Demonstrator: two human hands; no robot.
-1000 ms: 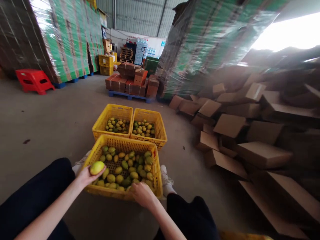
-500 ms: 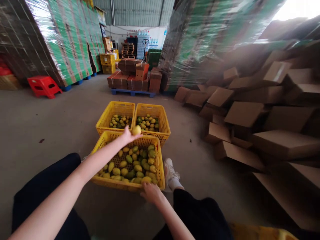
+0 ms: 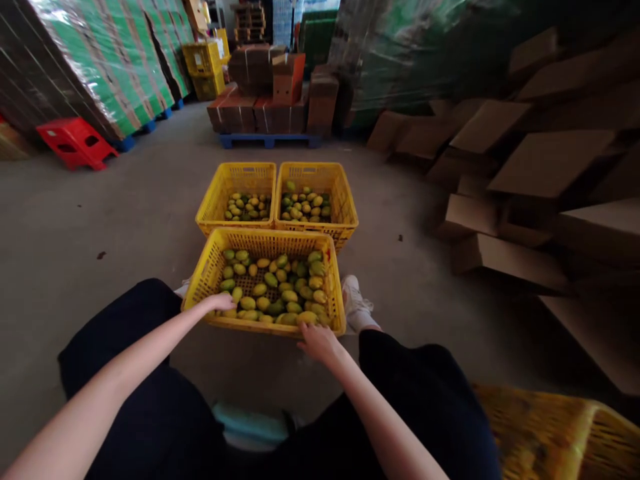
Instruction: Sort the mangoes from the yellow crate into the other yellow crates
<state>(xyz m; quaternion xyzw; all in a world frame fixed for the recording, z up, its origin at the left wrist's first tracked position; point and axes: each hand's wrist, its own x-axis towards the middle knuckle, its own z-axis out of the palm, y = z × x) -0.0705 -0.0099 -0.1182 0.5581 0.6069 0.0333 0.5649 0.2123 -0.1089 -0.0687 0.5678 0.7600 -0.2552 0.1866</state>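
Observation:
A yellow plastic crate point(image 3: 265, 235) between my feet holds many green and yellow mangoes point(image 3: 271, 279). My left hand point(image 3: 221, 303) reaches over its front left side and touches the mangoes there; its fingers are partly hidden, so their grip is unclear. At the front right rim, my right hand point(image 3: 319, 341) is closed around a yellow mango point(image 3: 307, 318) lying at the edge. Just beyond stand two more yellow crates, a left one point(image 3: 213, 193) and a right one point(image 3: 345, 193), each with mangoes in the bottom.
Loose cardboard boxes point(image 3: 510, 263) are heaped on the right. Ahead, brown cartons point(image 3: 280, 113) rest on a blue pallet point(image 3: 270, 140). A red stool point(image 3: 77, 143) stands at the left beside green wrapped stacks point(image 3: 100, 60). Another yellow crate point(image 3: 540, 427) sits at my lower right.
My left hand held a mango above the far crates; it has let go and come back to the near crate. My right hand stays at the front rim. The view has tipped downward.

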